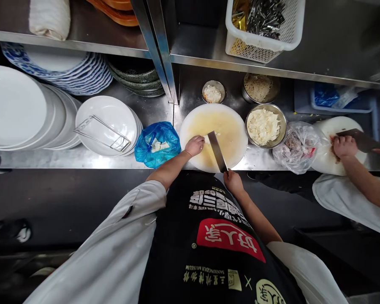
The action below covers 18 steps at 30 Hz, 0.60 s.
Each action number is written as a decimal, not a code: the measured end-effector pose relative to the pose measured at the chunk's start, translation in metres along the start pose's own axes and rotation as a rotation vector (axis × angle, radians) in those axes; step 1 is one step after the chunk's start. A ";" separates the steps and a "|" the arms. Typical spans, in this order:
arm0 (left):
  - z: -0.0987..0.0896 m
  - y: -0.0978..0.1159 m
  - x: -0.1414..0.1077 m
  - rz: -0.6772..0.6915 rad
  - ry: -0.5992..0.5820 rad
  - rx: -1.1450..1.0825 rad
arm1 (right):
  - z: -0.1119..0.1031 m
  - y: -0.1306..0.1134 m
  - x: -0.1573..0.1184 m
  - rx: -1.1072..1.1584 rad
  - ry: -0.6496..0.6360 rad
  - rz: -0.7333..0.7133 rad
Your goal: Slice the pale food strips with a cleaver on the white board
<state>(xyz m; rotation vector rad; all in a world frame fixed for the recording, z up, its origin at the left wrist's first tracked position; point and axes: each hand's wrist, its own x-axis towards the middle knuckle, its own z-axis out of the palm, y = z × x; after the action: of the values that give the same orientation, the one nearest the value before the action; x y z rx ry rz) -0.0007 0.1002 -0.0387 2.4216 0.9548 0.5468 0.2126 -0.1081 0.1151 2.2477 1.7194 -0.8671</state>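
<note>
a small pale piece of food [206, 138] lies on the round, yellow-stained white cutting board [231, 120], right at the fingertips of the left hand [194, 146], between them and the blade of a broad, dark steel cleaver [218, 151]. the fingers of the left hand are bunched together and curled down over it; whether they grip the piece or only steady it, i cannot tell. the fingers of the right hand [233, 182] are closed around the cleaver's handle at the near edge of the board, and the blade reaches across it at a slant.

on the steel worktop [188, 88], just left of the board, a knotted blue plastic bag [144, 148] has white chunks on it. to the right stands a round steel bowl [284, 129] heaped with pale cut food [262, 126]; 2 more steel bowls stand behind. past a clear plastic bag [296, 147], a co-worker's hand [345, 147] rests at another white board [323, 162], beside a second cleaver [361, 140].
</note>
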 end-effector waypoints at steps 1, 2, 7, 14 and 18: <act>0.000 0.000 0.000 -0.006 -0.005 -0.007 | 0.000 0.001 -0.001 -0.006 -0.024 0.008; -0.001 0.000 0.000 -0.011 -0.010 -0.015 | -0.001 0.002 -0.003 -0.008 -0.046 0.008; -0.002 0.001 0.001 -0.010 -0.018 -0.007 | -0.007 -0.003 -0.002 0.041 0.085 -0.041; -0.002 0.001 -0.001 0.003 0.009 -0.005 | -0.012 -0.008 0.017 -0.028 -0.065 0.051; 0.002 -0.001 -0.001 0.025 0.025 0.017 | -0.021 0.001 0.011 0.002 0.086 0.014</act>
<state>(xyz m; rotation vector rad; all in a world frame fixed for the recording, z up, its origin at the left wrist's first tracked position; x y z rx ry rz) -0.0008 0.0998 -0.0409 2.4498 0.9444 0.5813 0.2223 -0.0892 0.1254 2.3272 1.7375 -0.7807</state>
